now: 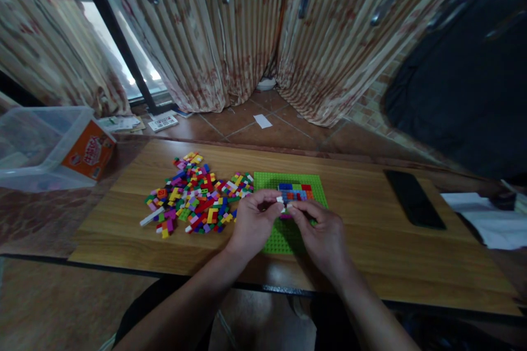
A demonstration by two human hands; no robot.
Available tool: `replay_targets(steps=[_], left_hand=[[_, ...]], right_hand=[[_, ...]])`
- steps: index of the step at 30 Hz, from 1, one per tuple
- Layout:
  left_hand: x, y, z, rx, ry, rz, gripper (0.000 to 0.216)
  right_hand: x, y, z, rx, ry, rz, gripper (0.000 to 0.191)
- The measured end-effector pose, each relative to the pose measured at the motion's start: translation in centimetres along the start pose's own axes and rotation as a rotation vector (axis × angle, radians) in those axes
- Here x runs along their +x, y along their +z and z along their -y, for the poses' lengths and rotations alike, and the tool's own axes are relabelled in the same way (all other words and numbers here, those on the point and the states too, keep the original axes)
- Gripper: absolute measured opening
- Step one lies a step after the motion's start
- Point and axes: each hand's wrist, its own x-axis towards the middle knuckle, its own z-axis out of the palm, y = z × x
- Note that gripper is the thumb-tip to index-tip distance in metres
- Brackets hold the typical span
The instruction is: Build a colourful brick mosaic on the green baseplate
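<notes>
At the far left a clear plastic storage tub [28, 145] with an orange label is lying tipped on its side, well apart from me. On the pale wooden tabletop [370, 241] the loose heap of small multicoloured plastic bricks [193, 194] is spreading just beside the green studded baseplate [284, 181]. My left hand [253, 225] is pinching closed on a tiny white brick [280, 199], thumb and fingers curling around it above the plate's middle. My right hand [323, 236] is meeting it fingertip to fingertip, closing on a piece I cannot make out, perhaps the same brick. Just behind my fingers the low block of blue, red and orange bricks [295, 192] is sitting pressed onto the plate. I judge I am readying one small piece for that block; seating it will call for turning it studs-up, lining it with the rows and pressing straight down. Far right, a black phone [414, 197] is lying flat, near a white cloth [489, 219].
</notes>
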Motion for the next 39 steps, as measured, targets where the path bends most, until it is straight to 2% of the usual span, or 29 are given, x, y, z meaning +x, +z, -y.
replay_targets(steps=[5, 10, 20, 29, 39], left_hand=[[0.2, -0.5, -0.3, -0.063, -0.076, -0.002, 0.015], [0.5, -0.9, -0.4, -0.048, -0.099, 0.012, 0.016], [0.6, -1.0, 0.3, 0.018, -0.065, 0.072, 0.018], [0.5, -1.0, 0.1, 0.034, -0.067, 0.079, 0.015], [0.4, -0.9, -0.2, 0.012, -0.061, 0.077, 0.014]], right_hand=[[0.8, -2.9, -2.0, -0.065, 0.046, -0.046, 0.025], [1.1, -4.5, -3.3, -0.209, 0.001, 0.054, 0.023], [1.1, -4.5, -3.7, -0.312, -0.113, 0.154, 0.019], [1.5, -3.9, -3.9, -0.546, -0.245, 0.197, 0.026], [1.1, -3.5, -3.5, -0.43, -0.202, 0.154, 0.022]])
